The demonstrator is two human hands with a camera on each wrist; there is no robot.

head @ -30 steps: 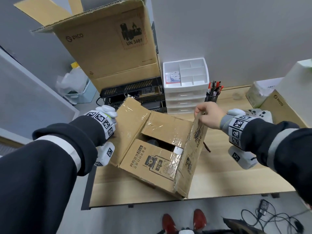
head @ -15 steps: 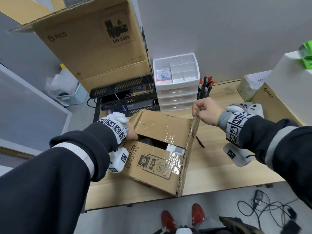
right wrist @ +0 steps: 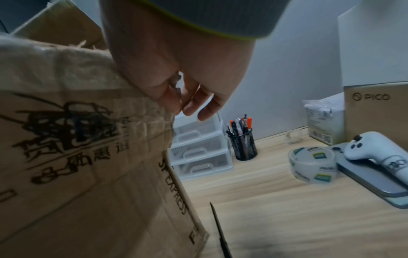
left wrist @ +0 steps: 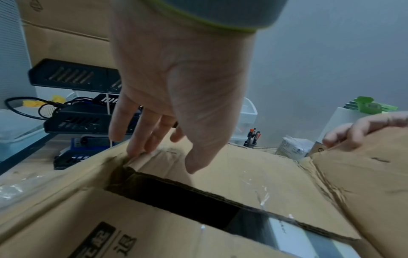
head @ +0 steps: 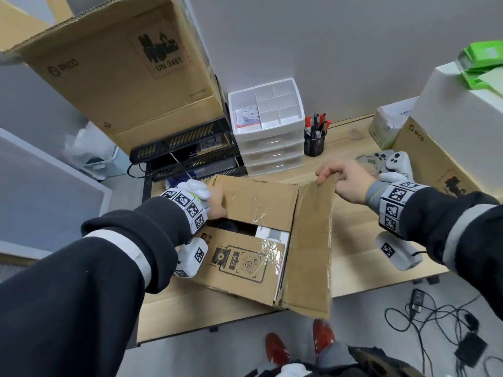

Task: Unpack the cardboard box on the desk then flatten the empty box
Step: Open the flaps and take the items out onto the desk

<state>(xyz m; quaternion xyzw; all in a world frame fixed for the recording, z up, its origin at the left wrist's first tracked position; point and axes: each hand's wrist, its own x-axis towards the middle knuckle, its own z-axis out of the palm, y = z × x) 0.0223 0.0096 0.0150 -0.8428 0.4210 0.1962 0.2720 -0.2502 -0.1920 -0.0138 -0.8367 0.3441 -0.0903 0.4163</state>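
Swung outward now, the cardboard box's (head: 245, 257) side flap (head: 310, 240) is pinched by the right hand (head: 345, 180); left hand (head: 216, 202) grips the other.

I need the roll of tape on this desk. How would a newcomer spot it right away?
Start at the black mesh pen cup near the wall, then look right along the wooden desk. The tape roll lies there, just left of the white controller. It is the only clear ring, printed with green and white labels.
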